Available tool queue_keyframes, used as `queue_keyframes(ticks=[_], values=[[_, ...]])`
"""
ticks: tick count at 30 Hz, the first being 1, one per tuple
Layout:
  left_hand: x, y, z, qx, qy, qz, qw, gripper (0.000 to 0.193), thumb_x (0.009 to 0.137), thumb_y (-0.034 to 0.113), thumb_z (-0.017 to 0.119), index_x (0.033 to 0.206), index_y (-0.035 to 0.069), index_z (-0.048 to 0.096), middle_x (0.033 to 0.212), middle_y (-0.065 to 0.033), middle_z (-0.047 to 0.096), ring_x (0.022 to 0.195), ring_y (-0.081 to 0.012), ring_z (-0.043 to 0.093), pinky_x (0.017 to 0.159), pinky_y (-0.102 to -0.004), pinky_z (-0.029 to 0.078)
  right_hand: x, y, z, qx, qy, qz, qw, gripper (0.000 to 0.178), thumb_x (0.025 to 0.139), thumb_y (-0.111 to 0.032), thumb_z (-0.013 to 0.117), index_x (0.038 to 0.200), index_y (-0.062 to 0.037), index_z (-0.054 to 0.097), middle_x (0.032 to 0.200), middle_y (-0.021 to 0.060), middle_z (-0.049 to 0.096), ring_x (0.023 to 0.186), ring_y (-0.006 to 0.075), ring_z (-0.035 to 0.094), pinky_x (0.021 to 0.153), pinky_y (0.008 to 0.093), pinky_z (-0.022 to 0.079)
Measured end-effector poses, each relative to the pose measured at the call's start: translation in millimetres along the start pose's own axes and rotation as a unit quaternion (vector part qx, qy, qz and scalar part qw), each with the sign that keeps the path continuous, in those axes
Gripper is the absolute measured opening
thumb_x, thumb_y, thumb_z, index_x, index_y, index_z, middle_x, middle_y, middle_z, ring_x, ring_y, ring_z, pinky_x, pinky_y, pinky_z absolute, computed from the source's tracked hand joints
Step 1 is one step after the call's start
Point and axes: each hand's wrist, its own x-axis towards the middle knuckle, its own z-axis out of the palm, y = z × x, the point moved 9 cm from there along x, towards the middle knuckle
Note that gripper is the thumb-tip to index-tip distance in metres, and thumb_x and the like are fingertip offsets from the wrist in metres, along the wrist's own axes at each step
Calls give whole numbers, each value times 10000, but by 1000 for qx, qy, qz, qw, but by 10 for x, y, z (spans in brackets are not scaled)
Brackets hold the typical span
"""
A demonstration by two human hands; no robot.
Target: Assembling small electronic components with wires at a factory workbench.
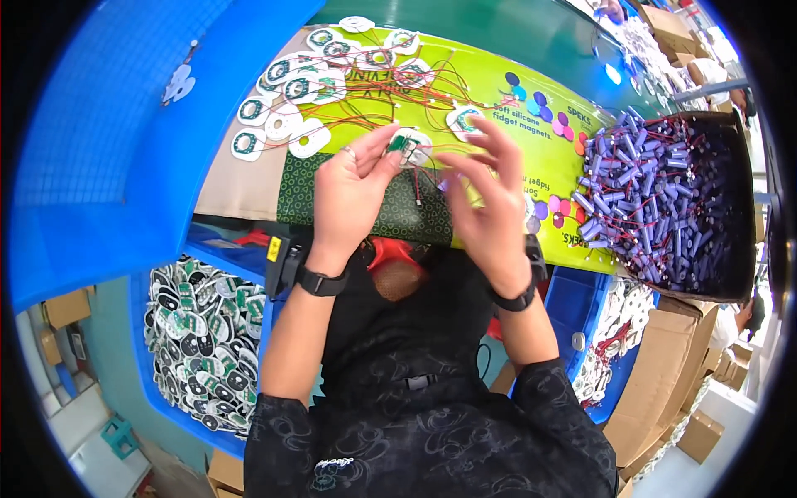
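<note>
My left hand (pixel 355 187) pinches a small white plastic piece with a green circuit board (pixel 404 148) between thumb and fingers. Thin red and dark wires trail from it, one ending in a small connector (pixel 418 200). To its right, my right hand (pixel 491 187) is raised with fingers curved and apart. Red wires pass close by its fingertips. A blurred purple shape (pixel 448 181) shows by its thumb, partly hidden. Just beyond this hand, a white disc with a green ring board (pixel 465 122) lies on the yellow-green printed sheet (pixel 531 91).
White pieces with ring boards and red wires (pixel 303 86) cluster at the far left. A carton of purple cylindrical batteries (pixel 647 199) stands right. Blue bins hold white and green parts (pixel 203 340) at lower left and white parts with red wires (pixel 610 332) at lower right.
</note>
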Motion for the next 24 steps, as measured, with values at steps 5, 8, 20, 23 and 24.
queue_keyframes(ticks=[5,8,20,23,24], values=[[255,713,719,144,-97,34,984,400,955,39,684,1325,-90,606,1209,-181,710,1048,-192,709,893,-296,593,-385,692,-753,-44,102,122,986,178,895,11,707,1051,-62,753,1333,145,556,1109,265,623,916,382,526],[581,1064,1192,229,-160,100,955,434,936,51,697,1328,-106,595,1208,-182,710,1017,-203,718,872,-291,591,-576,1027,-859,-8,148,224,963,160,925,-20,692,1071,-60,744,1320,138,547,1102,249,615,944,360,499],[2677,1470,2190,121,-115,170,971,338,923,45,667,1233,-88,674,953,-102,748,753,-105,685,673,-230,567,-850,1026,-738,-21,146,222,964,275,875,24,696,1146,-17,689,1322,182,528,1113,318,590,953,404,503],[3169,1178,1853,129,-64,148,978,475,917,14,671,1362,-110,561,1188,-164,698,1013,-234,716,806,-292,596,-767,1017,-679,-7,127,223,966,264,860,22,704,1120,-27,701,1308,177,550,1116,323,592,946,398,505],[3326,1001,1691,122,-33,136,983,487,916,12,662,1375,-106,551,1182,-161,694,1048,-242,707,788,-292,597,-755,1015,-684,-6,132,218,967,264,860,22,704,1120,-27,701,1308,177,550,1116,323,592,946,398,505]])
